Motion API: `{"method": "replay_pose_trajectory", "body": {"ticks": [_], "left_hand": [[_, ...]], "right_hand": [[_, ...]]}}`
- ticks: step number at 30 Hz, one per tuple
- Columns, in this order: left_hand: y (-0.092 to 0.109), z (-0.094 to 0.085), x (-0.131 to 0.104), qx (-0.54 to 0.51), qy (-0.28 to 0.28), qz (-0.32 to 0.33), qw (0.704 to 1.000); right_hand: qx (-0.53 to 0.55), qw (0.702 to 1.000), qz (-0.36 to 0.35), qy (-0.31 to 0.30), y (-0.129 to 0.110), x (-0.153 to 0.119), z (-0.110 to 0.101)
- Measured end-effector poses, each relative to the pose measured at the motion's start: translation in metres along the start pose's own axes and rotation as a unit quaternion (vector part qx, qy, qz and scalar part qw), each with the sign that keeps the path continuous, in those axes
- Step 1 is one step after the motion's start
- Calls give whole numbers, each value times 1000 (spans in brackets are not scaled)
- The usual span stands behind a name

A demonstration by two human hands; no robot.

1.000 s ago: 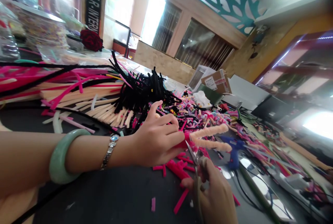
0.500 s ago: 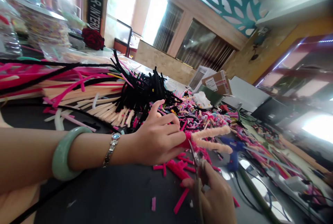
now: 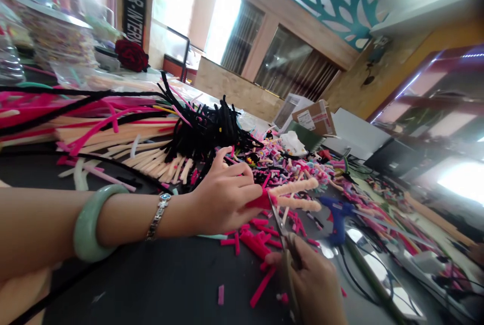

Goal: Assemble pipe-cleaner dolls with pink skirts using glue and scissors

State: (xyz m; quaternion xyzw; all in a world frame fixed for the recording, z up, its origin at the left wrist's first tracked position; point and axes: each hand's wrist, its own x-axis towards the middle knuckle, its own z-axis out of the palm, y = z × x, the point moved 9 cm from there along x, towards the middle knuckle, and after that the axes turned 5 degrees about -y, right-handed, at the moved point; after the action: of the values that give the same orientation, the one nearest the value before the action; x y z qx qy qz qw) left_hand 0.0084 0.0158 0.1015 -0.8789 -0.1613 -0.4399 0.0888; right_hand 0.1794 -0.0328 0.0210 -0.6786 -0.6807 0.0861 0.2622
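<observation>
My left hand (image 3: 225,196) is closed on a small pipe-cleaner figure, with a hot-pink body (image 3: 260,198) and two fuzzy peach legs (image 3: 297,186) that point right. Its upper part is hidden in my fingers. In my right hand (image 3: 312,274) is a pair of scissors (image 3: 279,221), their blades touching the pink part near where the legs begin. Cut pink pipe-cleaner pieces (image 3: 257,244) lie on the dark table just below my left hand.
A bundle of black pipe cleaners (image 3: 215,128) and peach ones (image 3: 151,158) lies behind my left hand. Mixed colourful offcuts (image 3: 280,153) spread across the back. To the right are a blue glue gun (image 3: 338,216) and its cable. A cardboard box (image 3: 315,117) stands farther off.
My left hand and the pink figure have shifted slightly left, and its legs sit a little higher. The scissor blades moved left with it. A small pink scrap shows below the scissors.
</observation>
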Motion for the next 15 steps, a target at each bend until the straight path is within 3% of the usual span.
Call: {"method": "replay_pose_trajectory", "body": {"ticks": [4, 7, 15], "left_hand": [[-9, 7, 1, -7, -14, -38, 999], [-14, 10, 2, -4, -32, -57, 998], [-29, 17, 0, -27, -60, -108, 992]], "right_hand": [[-56, 998, 18, -27, 2, 5, 4], [-122, 992, 34, -12, 4, 7, -3], [-84, 995, 45, -11, 1, 9, -7]]}}
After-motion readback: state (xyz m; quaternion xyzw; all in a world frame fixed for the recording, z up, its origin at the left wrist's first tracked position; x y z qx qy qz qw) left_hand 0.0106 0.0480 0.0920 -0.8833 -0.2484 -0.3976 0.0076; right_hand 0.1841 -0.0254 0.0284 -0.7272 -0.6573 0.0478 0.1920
